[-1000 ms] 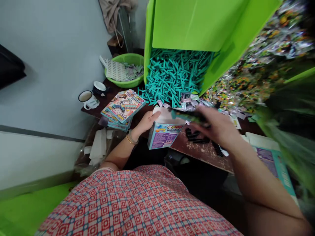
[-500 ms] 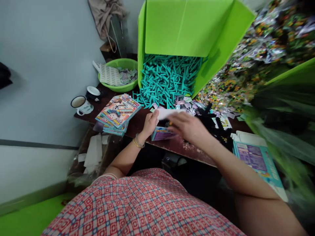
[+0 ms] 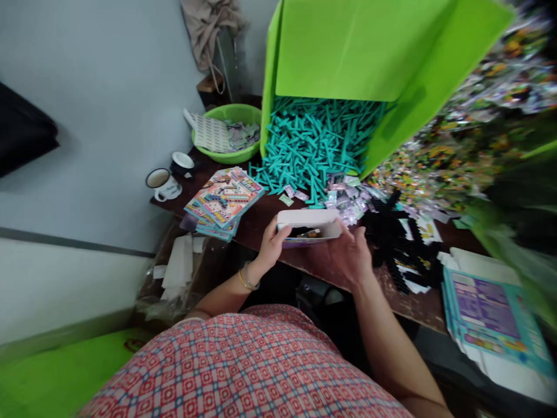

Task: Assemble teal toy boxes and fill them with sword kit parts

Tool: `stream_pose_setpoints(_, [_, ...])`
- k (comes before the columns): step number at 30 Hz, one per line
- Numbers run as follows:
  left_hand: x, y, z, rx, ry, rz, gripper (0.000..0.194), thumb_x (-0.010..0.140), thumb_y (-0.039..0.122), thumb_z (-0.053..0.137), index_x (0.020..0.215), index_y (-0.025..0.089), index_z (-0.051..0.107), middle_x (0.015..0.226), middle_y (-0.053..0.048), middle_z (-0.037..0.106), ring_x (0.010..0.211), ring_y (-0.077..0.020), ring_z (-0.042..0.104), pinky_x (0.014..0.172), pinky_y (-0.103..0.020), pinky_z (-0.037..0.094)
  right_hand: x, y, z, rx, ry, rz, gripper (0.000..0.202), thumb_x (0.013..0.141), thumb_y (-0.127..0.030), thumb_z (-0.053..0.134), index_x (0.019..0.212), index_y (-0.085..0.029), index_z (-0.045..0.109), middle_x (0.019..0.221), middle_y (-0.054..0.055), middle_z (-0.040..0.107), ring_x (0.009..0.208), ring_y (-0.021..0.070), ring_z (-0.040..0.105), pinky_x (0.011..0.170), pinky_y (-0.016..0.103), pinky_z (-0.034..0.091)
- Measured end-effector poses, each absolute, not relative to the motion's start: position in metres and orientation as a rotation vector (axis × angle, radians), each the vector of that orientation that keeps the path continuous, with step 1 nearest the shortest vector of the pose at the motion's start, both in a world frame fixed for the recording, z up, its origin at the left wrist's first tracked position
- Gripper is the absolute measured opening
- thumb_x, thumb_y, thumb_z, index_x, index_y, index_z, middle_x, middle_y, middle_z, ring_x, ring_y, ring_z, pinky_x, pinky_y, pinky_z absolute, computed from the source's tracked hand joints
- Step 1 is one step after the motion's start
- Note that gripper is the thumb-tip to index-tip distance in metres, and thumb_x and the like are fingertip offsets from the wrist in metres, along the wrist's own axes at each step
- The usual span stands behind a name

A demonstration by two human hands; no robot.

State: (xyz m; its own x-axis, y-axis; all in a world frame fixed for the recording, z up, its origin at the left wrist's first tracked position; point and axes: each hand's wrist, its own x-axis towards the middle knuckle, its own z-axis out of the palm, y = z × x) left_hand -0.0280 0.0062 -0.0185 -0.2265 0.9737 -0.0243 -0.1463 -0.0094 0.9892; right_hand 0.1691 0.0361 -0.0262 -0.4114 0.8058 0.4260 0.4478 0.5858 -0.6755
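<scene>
A small cardboard box (image 3: pixel 310 218) with a raised white flap is tilted toward me above the table edge. Inside its open end, dark pieces and a bit of orange show, too shadowed to name. My left hand (image 3: pixel 272 244) grips the box's left end, thumb on the near side. At the right end, the fingers of my right hand (image 3: pixel 351 255) press against the box, partly hidden by it, with the thumb standing away. Small lilac and green packets (image 3: pixel 348 200) lie just behind the box. Black toothed plastic pieces (image 3: pixel 398 244) are heaped right of my right hand.
A green bin (image 3: pixel 339 52) spills turquoise sticks (image 3: pixel 313 151) onto the table. On the left are stacked printed boxes (image 3: pixel 226 200), a green basin (image 3: pixel 228 155) and an enamel mug (image 3: pixel 167 188). Flattened cartons (image 3: pixel 491 313) and bagged coloured parts (image 3: pixel 435 168) are on the right.
My right hand has moved from over the box's opening to its right end. The box has tipped, its opening now facing me more. The view has shifted slightly.
</scene>
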Motion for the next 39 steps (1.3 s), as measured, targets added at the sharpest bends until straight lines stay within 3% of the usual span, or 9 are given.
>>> stream_pose_setpoints(6, [-0.045,0.028,-0.016,0.865,1.114,1.065,0.029,0.074,0.031,0.082,0.097,0.013,0.082,0.095,-0.007,0.08,0.1,-0.026,0.07,0.098,-0.039,0.051,0.2,0.076,-0.009,-0.908,-1.841,1.239,0.036,0.095,-0.047,0.064,0.124,-0.03,0.077,0.091,0.005,0.081,0.077,0.0275,0.079,0.074,0.043,0.067])
stream_pose_setpoints(9, [-0.046,0.036,-0.015,0.89,1.021,1.067,0.026,0.078,0.025,0.077,0.102,0.015,0.083,0.105,-0.008,0.081,0.104,-0.0256,0.07,0.102,-0.039,0.05,0.205,0.091,0.002,-0.922,-2.039,0.897,0.025,0.096,-0.041,0.066,0.112,-0.033,0.082,0.094,0.007,0.081,0.082,0.0329,0.078,0.077,0.051,0.065])
stream_pose_setpoints(13, [-0.045,0.042,-0.013,0.99,0.951,1.103,0.029,0.084,0.021,0.066,0.108,0.017,0.082,0.118,-0.009,0.08,0.114,-0.0264,0.07,0.108,-0.039,0.05,0.201,0.096,0.016,-0.724,-2.375,0.365,0.043,0.102,-0.029,0.053,0.138,-0.043,0.071,0.13,0.005,0.076,0.111,0.0364,0.073,0.096,0.061,0.056])
stream_pose_setpoints(16, [-0.047,0.042,-0.012,1.048,0.966,1.132,0.031,0.084,0.019,0.06,0.107,0.016,0.082,0.117,-0.01,0.08,0.111,-0.0258,0.071,0.106,-0.038,0.051,0.196,0.091,0.019,-0.555,-2.544,0.252,0.052,0.107,-0.031,0.047,0.158,-0.035,0.053,0.144,0.008,0.069,0.118,0.0321,0.07,0.096,0.053,0.056])
stream_pose_setpoints(18, [-0.049,0.041,-0.012,1.092,0.981,1.153,0.033,0.084,0.019,0.058,0.108,0.016,0.081,0.118,-0.01,0.08,0.11,-0.0253,0.071,0.103,-0.037,0.052,0.192,0.087,0.018,-0.602,-2.538,0.254,0.048,0.109,-0.038,0.046,0.154,-0.03,0.057,0.144,0.011,0.069,0.118,0.0308,0.069,0.096,0.051,0.054])
stream_pose_setpoints(24, [-0.051,0.042,-0.019,1.257,0.985,1.109,0.036,0.091,0.035,0.059,0.117,0.019,0.078,0.129,-0.01,0.076,0.122,-0.0278,0.068,0.108,-0.04,0.052,0.186,0.081,0.022,-0.795,-2.481,0.281,0.037,0.109,-0.035,0.047,0.136,-0.03,0.073,0.128,0.009,0.077,0.109,0.026,0.072,0.098,0.047,0.05])
stream_pose_setpoints(30, [-0.058,0.027,-0.037,1.643,1.017,1.283,0.06,0.099,0.067,0.047,0.132,0.023,0.069,0.15,-0.016,0.062,0.139,-0.0315,0.058,0.118,-0.051,0.045,0.194,0.07,0.019,-0.798,-2.525,0.234,0.037,0.108,-0.034,0.052,0.141,-0.034,0.069,0.142,0.007,0.07,0.126,0.0288,0.064,0.11,0.054,0.044])
stream_pose_setpoints(33, [-0.064,0.03,-0.044,1.946,1.094,1.223,0.05,0.097,0.067,0.056,0.115,0.024,0.073,0.149,-0.016,0.062,0.14,-0.0317,0.058,0.121,-0.054,0.041,0.199,0.067,0.01,-0.756,-2.528,0.221,0.039,0.106,-0.036,0.055,0.144,-0.034,0.067,0.149,0.008,0.065,0.136,0.0311,0.057,0.116,0.06,0.039])
stream_pose_setpoints(39, [-0.054,0.022,-0.07,1.631,1.309,1.009,0.072,0.081,0.066,0.075,0.131,0.016,0.061,0.136,-0.02,0.067,0.127,-0.0323,0.065,0.113,-0.05,0.048,0.206,0.073,0.006,-0.727,-2.287,0.526,0.036,0.108,-0.035,0.052,0.137,-0.03,0.072,0.139,0.011,0.071,0.121,0.027,0.067,0.104,0.05,0.054])
